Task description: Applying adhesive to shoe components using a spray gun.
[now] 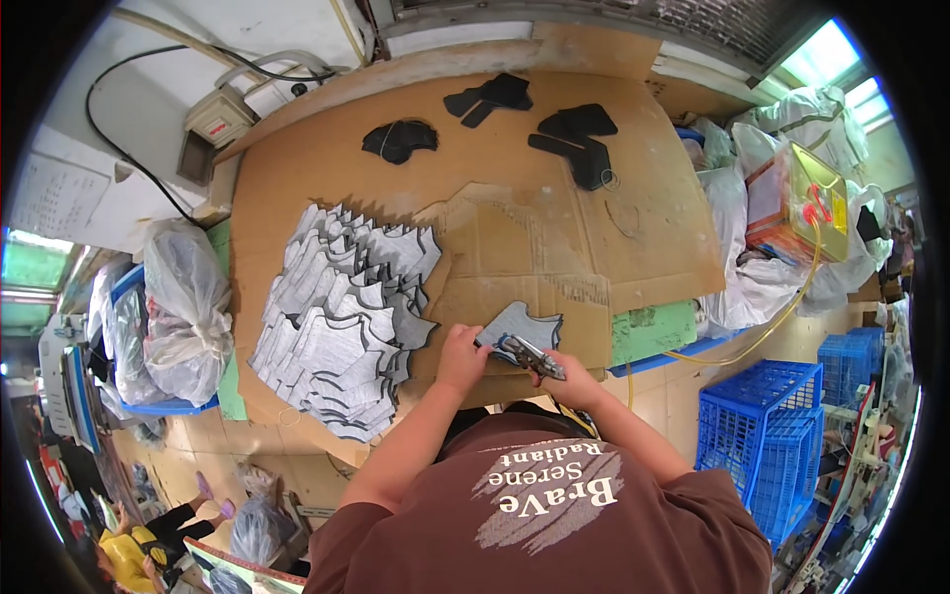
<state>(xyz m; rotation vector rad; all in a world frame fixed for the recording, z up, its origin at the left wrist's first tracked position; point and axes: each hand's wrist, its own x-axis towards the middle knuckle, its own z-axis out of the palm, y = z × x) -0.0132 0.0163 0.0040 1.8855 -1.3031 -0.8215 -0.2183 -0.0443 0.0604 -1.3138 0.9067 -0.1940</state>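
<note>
A grey shoe-upper-like piece with dark edges [520, 323] lies on the cardboard in front of me. My left hand [462, 358] is closed at its left edge, fingers pinching near the corner. In my right hand [576, 384] is a metal spray gun [534, 358], held over the near part of the piece; its nozzle end covers some of it. Left of my left hand, many overlapping pieces of the same grey kind [341, 317] are spread in rows.
Black cut pieces [584, 139] lie in small groups at the far side of the cardboard [653, 218]. A yellow hose [792, 315] runs from a yellow-and-red tank [797, 203] at right. Blue crates [757, 426] stand lower right; plastic bags [183, 297] are at left. Another person [134, 554] is lower left.
</note>
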